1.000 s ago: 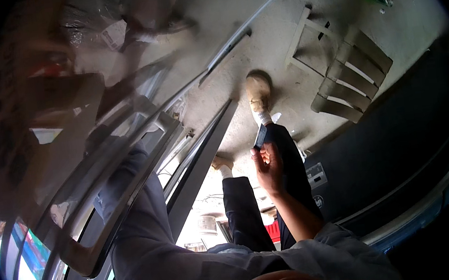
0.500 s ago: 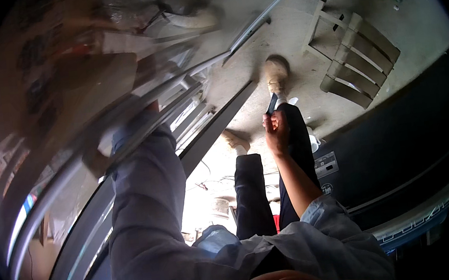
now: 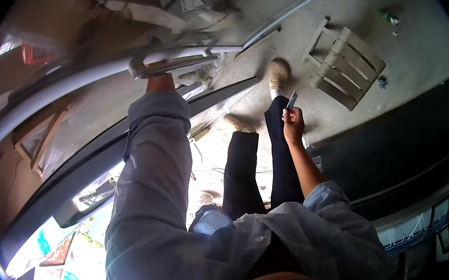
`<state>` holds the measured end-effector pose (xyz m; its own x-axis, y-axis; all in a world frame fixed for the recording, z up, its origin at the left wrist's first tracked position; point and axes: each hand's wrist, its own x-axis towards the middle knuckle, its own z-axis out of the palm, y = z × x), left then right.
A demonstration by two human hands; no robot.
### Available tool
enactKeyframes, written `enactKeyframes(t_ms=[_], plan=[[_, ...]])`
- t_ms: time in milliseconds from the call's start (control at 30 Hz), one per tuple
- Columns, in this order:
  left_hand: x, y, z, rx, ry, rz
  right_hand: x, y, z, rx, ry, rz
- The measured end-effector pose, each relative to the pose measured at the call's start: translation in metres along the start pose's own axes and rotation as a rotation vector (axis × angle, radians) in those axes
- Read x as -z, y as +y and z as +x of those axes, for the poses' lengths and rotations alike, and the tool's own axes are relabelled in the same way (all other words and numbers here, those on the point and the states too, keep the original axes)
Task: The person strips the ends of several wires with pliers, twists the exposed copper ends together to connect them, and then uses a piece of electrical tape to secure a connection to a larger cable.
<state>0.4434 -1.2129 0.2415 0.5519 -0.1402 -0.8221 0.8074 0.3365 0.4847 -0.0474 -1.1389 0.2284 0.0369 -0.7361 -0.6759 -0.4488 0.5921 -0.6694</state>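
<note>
My left hand point(image 3: 158, 79) is raised beside a pale metal handle point(image 3: 189, 64) on a framed glass door point(image 3: 315, 0) and grips it, with its fingers mostly behind the bar. My right hand point(image 3: 292, 122) is closed round a small, flat, dark object point(image 3: 292, 100) with a lighter edge, held upright over my right leg; what it is, I cannot tell. Below, my dark trousers and two tan shoes point(image 3: 278, 71) show on the pale floor.
A pale slatted folding chair point(image 3: 347, 69) lies on the floor at right, near a green bottle point(image 3: 388, 17). A dark panel point(image 3: 392, 141) runs along the right side. At lower left, a bright opening point(image 3: 68, 263) shows colourful shapes. A wooden frame point(image 3: 44, 140) shows through the glass.
The glass door and its frame have swung round, with my left hand now visible higher up at the handle. My right hand has risen in the view, still holding the dark object.
</note>
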Motion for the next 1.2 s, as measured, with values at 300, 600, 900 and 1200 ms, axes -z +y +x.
enactKeyframes(t_ms=[300,600,900,1200], plan=[[0.017,-0.004,-0.105,0.133,0.025,-0.287,0.095,-0.041,-0.028,0.074,-0.006,0.048],[0.024,-0.029,-0.266,0.463,0.093,-0.56,0.127,-0.135,-0.079,0.211,-0.14,0.227],[0.053,0.005,-0.418,0.379,-0.232,-0.419,0.165,-0.266,-0.11,0.23,-0.244,0.292],[0.048,0.031,-0.493,0.282,-0.395,-0.596,0.148,-0.418,-0.125,0.409,-0.587,0.172]])
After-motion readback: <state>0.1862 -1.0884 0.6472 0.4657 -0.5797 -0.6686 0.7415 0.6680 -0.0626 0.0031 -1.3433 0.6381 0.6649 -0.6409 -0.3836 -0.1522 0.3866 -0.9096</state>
